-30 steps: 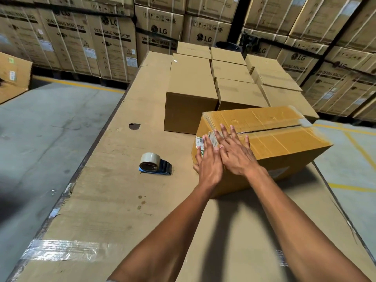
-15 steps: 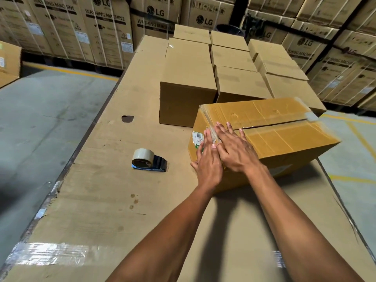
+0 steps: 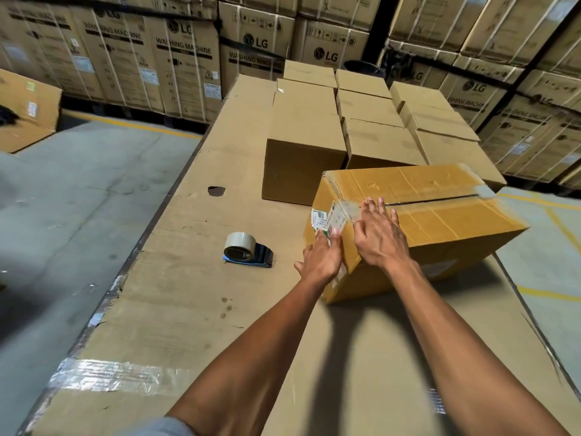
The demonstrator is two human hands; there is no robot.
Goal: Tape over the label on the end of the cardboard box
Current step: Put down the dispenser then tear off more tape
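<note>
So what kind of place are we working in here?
Most likely an appliance warehouse: tall stacks of washing machine cartons line the back, plain brown boxes sit on a cardboard-topped work surface, and yellow lines mark the concrete floor.

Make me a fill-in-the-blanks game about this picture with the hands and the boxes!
1. Both bare hands, left hand and right hand, press on the brown cardboard ____.
2. The white printed label sits on the box's ____.
3. The clear tape roll in its blue dispenser lies to the ____ of the box.

Missing words: box; end; left
</note>
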